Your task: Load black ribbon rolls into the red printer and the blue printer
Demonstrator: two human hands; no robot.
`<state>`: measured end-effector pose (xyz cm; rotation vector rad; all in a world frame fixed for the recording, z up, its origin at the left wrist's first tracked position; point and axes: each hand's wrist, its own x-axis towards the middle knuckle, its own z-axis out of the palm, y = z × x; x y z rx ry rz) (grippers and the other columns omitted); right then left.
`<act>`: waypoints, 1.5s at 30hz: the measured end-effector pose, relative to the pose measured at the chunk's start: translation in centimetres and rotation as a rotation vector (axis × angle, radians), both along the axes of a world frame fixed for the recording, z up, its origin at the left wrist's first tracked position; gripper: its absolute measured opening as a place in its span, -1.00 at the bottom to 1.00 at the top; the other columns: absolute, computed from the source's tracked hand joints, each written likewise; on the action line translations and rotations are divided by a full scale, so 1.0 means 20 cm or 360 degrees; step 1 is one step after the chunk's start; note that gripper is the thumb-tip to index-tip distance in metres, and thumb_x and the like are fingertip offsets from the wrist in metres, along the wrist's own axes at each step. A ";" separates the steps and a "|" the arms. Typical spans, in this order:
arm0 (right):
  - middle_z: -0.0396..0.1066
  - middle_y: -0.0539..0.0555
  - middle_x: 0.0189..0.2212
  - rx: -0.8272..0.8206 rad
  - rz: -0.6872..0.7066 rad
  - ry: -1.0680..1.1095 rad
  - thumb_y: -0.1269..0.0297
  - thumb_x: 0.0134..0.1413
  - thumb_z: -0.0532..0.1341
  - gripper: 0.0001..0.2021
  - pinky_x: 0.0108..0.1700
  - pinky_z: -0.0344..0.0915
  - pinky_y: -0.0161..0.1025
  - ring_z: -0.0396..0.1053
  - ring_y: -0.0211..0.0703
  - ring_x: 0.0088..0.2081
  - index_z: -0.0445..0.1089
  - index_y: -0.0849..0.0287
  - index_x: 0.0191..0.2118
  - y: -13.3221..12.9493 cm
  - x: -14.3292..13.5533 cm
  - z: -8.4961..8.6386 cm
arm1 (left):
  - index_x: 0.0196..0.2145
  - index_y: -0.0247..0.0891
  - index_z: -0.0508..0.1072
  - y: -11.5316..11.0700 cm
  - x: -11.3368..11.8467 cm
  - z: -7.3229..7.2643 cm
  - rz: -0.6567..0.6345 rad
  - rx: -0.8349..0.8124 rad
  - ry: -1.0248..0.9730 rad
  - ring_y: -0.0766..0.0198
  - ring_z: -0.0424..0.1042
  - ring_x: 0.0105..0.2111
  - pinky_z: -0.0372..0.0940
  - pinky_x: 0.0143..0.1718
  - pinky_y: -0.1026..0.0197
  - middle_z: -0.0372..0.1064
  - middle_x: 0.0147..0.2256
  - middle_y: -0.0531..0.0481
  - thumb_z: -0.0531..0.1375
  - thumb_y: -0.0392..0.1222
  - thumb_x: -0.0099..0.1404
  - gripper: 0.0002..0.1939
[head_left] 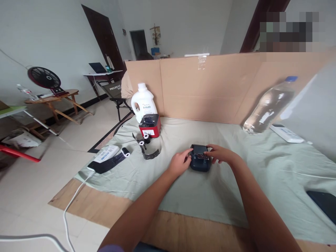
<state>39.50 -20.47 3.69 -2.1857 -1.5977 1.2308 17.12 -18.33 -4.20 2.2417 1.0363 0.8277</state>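
A small dark box-shaped device lies on the pale green cloth, in front of me. My left hand touches its left side, with the index finger stretched to the upper left edge and the other fingers curled. From the right, my right hand reaches onto the device, its fingers apart and the fingertips at the top and right edge. A glossy dark strip lies across the top of the device, near the right fingertips. Neither hand is wrapped round the device.
Left on the cloth are a red and black box, a white jug, dark rolls with strips and a cabled white device. Cardboard stands behind; a large bottle leans right. A dark phone-like object lies far right.
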 end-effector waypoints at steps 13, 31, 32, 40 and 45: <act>0.54 0.21 -0.29 0.0291 -0.0118 -0.0269 0.12 0.27 0.13 -0.53 -0.25 0.35 -0.21 0.51 -0.06 -0.38 0.30 0.33 0.16 -0.04 -0.04 -0.09 | 0.23 -0.13 0.31 0.01 0.00 -0.01 -0.0027 -0.0076 0.0036 0.24 0.46 -0.33 0.35 -0.18 0.22 0.51 -0.29 -0.01 0.00 -0.11 0.40 -0.53; 0.31 0.31 -0.02 0.1235 -0.0455 -0.0556 0.04 -0.15 0.33 -0.09 0.17 0.17 0.00 0.24 0.27 0.06 0.02 0.24 0.31 -0.19 -0.23 -0.30 | 0.31 -0.30 0.22 0.02 0.00 -0.03 -0.0247 -0.0207 0.0010 0.21 0.43 -0.24 0.30 0.00 0.09 0.47 -0.31 -0.05 -0.17 -0.10 0.48 -0.45; 0.31 0.30 -0.02 0.1269 -0.0495 -0.0555 0.05 -0.15 0.34 -0.11 0.17 0.18 -0.02 0.25 0.26 0.06 0.04 0.24 0.30 -0.18 -0.14 -0.28 | 0.30 -0.28 0.24 0.02 0.00 -0.02 -0.0257 -0.0164 0.0060 0.21 0.42 -0.23 0.28 0.02 0.08 0.46 -0.32 -0.04 -0.17 -0.08 0.48 -0.45; 0.25 0.33 0.07 0.1229 -0.1137 -0.0791 -0.02 -0.11 0.28 -0.13 0.20 0.12 -0.02 0.18 0.21 0.15 0.05 0.30 0.29 -0.14 0.69 -0.25 | 0.26 -0.24 0.30 0.03 0.02 -0.04 -0.0257 -0.0137 0.0231 0.25 0.38 -0.23 0.25 0.06 0.07 0.43 -0.31 -0.03 -0.18 -0.08 0.48 -0.46; 0.22 0.35 0.12 0.1121 -0.1279 -0.0778 -0.05 -0.17 0.31 -0.07 0.22 0.06 0.07 0.15 0.25 0.19 0.06 0.29 0.30 -0.17 0.95 -0.33 | 0.24 -0.21 0.33 0.02 0.02 -0.04 -0.0271 -0.0137 0.0256 0.23 0.39 -0.18 0.23 0.07 0.06 0.45 -0.27 -0.05 -0.17 -0.06 0.48 -0.47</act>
